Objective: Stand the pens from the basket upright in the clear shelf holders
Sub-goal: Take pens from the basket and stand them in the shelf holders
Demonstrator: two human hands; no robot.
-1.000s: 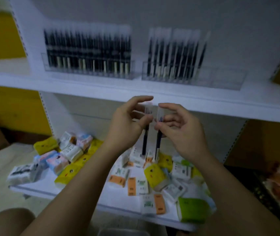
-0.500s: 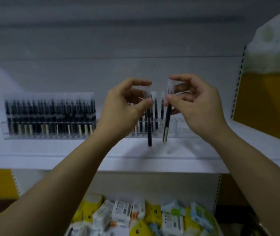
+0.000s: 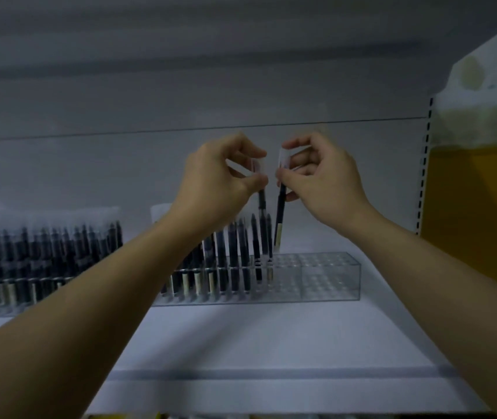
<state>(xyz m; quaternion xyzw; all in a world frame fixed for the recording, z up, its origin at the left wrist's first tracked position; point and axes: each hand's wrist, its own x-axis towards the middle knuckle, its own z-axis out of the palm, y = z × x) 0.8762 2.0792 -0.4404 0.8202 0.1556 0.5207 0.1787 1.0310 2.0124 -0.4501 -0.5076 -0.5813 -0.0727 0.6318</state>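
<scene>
A white shelf board (image 3: 271,337) spans the lower view, backed by a pale grey panel (image 3: 150,101). At the right a slotted upright (image 3: 426,164) edges that panel. Beyond it is a yellow wall (image 3: 477,213), with patchy white above.

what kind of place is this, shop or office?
Probably a stationery shop display: a white shelf with a slotted upright, and clear holders stocked with rows of identical pens.
</scene>
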